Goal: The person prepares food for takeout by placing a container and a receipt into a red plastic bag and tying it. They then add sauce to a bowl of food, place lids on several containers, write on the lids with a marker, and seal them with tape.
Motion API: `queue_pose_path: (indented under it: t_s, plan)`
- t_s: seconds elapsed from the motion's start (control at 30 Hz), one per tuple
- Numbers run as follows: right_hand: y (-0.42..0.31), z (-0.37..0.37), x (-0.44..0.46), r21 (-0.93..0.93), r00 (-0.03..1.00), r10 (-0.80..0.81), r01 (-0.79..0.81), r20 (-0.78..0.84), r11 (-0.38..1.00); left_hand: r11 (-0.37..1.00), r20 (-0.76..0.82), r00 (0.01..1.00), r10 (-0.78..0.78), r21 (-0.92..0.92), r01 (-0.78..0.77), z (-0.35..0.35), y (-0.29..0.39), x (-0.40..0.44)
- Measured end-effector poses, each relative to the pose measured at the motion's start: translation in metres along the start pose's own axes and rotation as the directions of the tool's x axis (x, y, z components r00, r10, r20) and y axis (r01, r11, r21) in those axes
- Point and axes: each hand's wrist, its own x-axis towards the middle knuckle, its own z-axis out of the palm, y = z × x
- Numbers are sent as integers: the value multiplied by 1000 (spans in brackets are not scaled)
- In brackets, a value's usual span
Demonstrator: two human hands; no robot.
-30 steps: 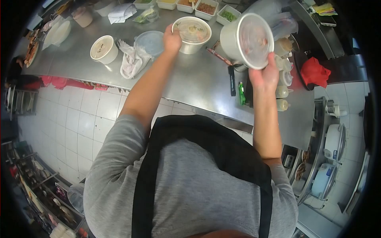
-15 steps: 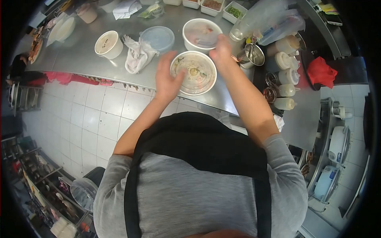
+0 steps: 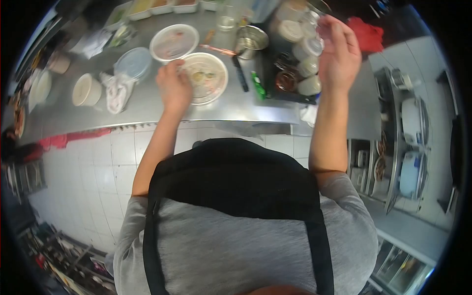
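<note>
A round white tub (image 3: 209, 81) with bits of food showing inside stands near the counter's front edge. My left hand (image 3: 175, 88) is at its left rim, fingers loosely bent and apart; whether they touch the rim is hard to tell. Just behind it sits a second white tub (image 3: 174, 42) with pale reddish contents. My right hand (image 3: 340, 54) is raised at the right, beside the squeeze bottles (image 3: 309, 46), with its fingers partly curled and nothing visible in them. A metal pot (image 3: 251, 42) stands between the tubs and the bottles.
Left of the tubs lie a blue translucent lid (image 3: 132, 64), a crumpled white cloth (image 3: 117, 96) and another white tub (image 3: 87, 90). A black-handled tool (image 3: 240, 73) and a green object (image 3: 257, 85) lie to the right. Food containers (image 3: 162, 6) line the back. A red cloth (image 3: 365, 34) is farther right.
My right hand has left the rear tub and moved right to the squeeze bottles. My left hand stays by the front tub. The view has turned right, uncovering the black-handled tool and green object.
</note>
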Motion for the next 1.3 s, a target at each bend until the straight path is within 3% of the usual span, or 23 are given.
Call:
queue_pose_path:
  t_s: [0.03,0.13,0.17,0.23,0.3,0.37,0.4,0.47,0.5,0.6,0.7,0.87,1.0,1.03,1.13,1.23,1.3]
  plan:
    - [-6,-32,4,-84,997,-50,44,-65,995,999,-77,996,45,28,-43,4,5,-3]
    - [7,-142,4,-472,984,61,-134,-167,871,981,-395,899,189,105,-160,-3,45,-9]
    - [25,-180,1,-583,972,110,-213,-208,784,974,-384,896,223,46,-223,-6,62,-12]
    - [72,-260,-10,-674,945,301,-306,-129,672,940,-367,885,287,-70,-334,-7,100,-23]
    - [101,-285,-23,-742,857,486,-436,-170,509,808,-188,910,369,-419,-414,1,135,-35]
    - [119,-280,-29,-756,781,582,-517,-226,401,553,146,889,434,-822,-135,20,178,-53]
    - [126,-278,-29,-720,751,623,-554,-216,418,457,379,805,457,-876,153,34,198,-60]
    - [140,-278,-28,-642,686,704,-627,-184,442,246,684,554,475,-707,663,69,236,-79]
    - [139,-278,-29,-621,721,665,-615,-194,486,119,773,430,466,-536,836,90,250,-91]
    - [106,-276,-27,-574,792,571,-576,-216,582,98,895,315,317,-361,928,161,275,-109]
    - [26,-281,-46,-546,816,539,-556,-212,627,160,948,286,136,-306,939,212,289,-107]
    - [-94,-332,-105,-468,760,606,-635,-236,615,129,915,395,-80,-383,915,260,319,-96]
    - [-132,-364,-153,-388,691,634,-722,-348,573,141,803,530,-274,-511,848,298,330,-100]
    - [-134,-370,-163,-364,670,645,-742,-366,563,149,757,571,-317,-554,819,305,332,-104]
    - [-117,-381,-196,-360,609,697,-790,-377,496,132,737,557,-384,-553,823,301,343,-101]
    - [-77,-385,-238,-264,530,743,-848,-410,459,264,625,583,-519,-531,805,315,344,-102]
    - [-41,-385,-266,-244,467,798,-883,-381,401,391,519,680,-518,-563,728,338,333,-104]
